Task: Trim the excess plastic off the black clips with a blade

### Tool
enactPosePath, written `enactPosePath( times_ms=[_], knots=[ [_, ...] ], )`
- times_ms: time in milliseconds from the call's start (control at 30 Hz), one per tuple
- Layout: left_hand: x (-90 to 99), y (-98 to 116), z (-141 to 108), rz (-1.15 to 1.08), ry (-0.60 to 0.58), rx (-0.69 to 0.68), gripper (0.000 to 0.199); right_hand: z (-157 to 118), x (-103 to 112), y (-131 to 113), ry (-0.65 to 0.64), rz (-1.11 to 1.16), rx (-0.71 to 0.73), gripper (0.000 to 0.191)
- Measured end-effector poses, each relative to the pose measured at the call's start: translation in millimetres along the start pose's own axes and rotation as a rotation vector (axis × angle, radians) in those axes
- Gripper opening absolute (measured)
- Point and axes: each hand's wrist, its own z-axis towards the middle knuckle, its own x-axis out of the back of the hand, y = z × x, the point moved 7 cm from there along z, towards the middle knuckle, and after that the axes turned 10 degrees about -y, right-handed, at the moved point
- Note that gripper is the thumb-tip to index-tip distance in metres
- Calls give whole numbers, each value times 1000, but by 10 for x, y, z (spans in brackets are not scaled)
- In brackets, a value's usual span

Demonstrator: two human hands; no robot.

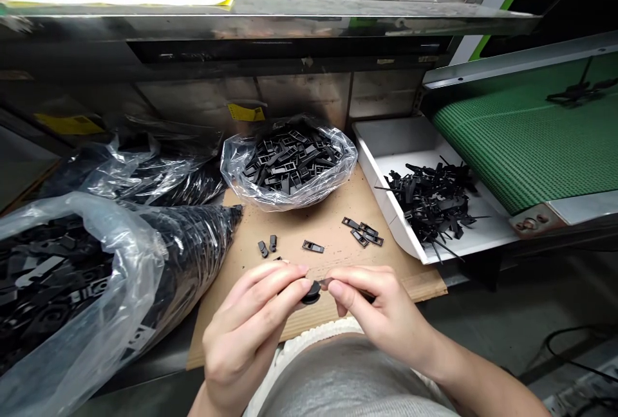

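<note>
My left hand [255,314] is closed, pinching a small black rounded plastic part [311,293] low over the cardboard. Facing it, my right hand [379,304] grips a thin dark piece [325,282] whose tip meets or nearly meets the rounded part. Its kind is hard to tell, since the fingers cover most of it. Just beyond my hands lie two small black pieces [273,242] and one black rectangular clip-like part [313,247]. Several similar clip-like parts [369,233] form a small group farther right.
A clear bag [236,179] full of black parts stands at the back. Filled plastic bags [145,256] crowd the left. At right, a white tray [405,237] holds black sprue-like scraps under the end of a green conveyor belt [506,159]. Cardboard [333,204] covers the worktop.
</note>
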Motion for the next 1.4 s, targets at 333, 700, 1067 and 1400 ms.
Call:
enactPosePath(
  times_ms=[333,700,1067,1400],
  knots=[
    [-64,-51,42,-194,-72,89,41,149,-72,130,-558,502,-171,20],
    [-112,-402,-261,-337,148,704,18,103,-86,342,-165,583,-104,21],
    [-113,-319,-280,-453,160,863,22,-64,-110,4,115,-142,149,19],
    [17,-176,-285,-219,221,713,26,-79,-284,-77,195,-344,288,20]
  ],
)
